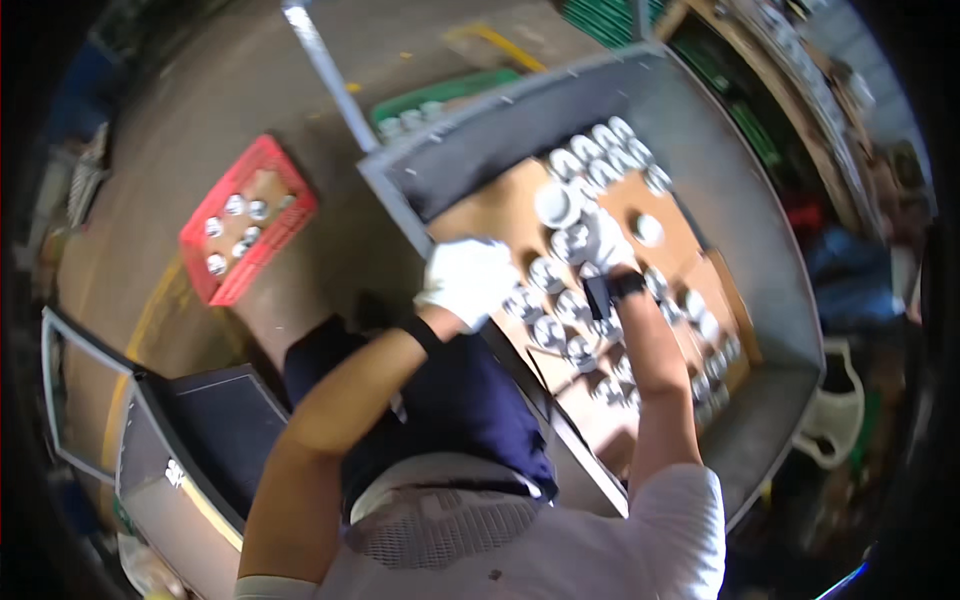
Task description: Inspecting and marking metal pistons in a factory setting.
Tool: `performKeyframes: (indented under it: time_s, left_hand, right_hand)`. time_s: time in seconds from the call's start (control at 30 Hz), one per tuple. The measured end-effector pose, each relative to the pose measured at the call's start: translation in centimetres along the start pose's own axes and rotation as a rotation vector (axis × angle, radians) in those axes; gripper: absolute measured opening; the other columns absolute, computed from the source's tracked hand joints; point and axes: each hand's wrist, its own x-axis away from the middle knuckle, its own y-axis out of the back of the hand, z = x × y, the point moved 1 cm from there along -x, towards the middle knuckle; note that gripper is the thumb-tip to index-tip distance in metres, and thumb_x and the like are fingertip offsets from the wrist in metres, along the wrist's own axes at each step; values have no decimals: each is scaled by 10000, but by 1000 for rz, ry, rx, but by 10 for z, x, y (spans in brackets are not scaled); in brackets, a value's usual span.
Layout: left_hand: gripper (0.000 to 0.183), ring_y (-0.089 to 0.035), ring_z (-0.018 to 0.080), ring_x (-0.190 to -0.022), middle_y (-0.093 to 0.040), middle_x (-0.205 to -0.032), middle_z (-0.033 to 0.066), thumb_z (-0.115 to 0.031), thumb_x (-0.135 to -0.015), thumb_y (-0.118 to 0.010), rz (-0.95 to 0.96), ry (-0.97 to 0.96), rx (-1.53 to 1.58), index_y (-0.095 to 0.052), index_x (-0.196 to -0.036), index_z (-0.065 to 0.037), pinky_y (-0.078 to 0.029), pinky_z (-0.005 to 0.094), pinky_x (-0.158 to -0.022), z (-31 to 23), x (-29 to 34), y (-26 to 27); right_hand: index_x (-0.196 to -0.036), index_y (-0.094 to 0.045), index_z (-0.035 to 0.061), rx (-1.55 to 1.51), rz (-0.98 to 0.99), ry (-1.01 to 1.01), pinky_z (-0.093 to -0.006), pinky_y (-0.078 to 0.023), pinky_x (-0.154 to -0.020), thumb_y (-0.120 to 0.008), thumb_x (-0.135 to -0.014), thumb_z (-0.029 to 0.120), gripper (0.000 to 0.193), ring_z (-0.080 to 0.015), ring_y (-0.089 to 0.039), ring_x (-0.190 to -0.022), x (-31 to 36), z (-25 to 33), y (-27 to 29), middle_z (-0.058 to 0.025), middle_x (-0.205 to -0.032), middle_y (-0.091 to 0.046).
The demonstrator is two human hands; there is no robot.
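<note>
A big grey bin (640,85) lined with brown cardboard stands on my right, with rows of small round silvery-white metal parts (548,332) set out in it. My right hand (605,245), in a white glove, is down inside the bin among these parts. Close to its fingertips is a larger pale round part (557,205); whether the fingers grip it is hidden by blur. Over the near left edge of the bin is my left hand (468,283), also white-gloved. Glare washes out its fingers, so I cannot make out whether it holds anything.
On the floor to the left lies a red crate (268,250) with several similar parts in it. Behind the bin is a green crate (445,100) with more parts. A metal-framed cart (150,440) stands at the lower left. A white plastic chair (835,405) is at the right.
</note>
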Motion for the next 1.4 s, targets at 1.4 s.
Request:
performKeyframes:
  time_s: [1.4]
  left_hand:
    - [515, -640, 130, -977, -670, -1132, 69, -99, -771, -802, 37, -633, 816, -591, -1234, -26, -538, 266, -814, -86, 2, -21]
  right_hand:
    - [-1153, -609, 16, -1508, 72, -437, -258, -510, -603, -452, -1020, 207, 281, -139, -607, -728, 162, 23, 21, -88, -943, -677]
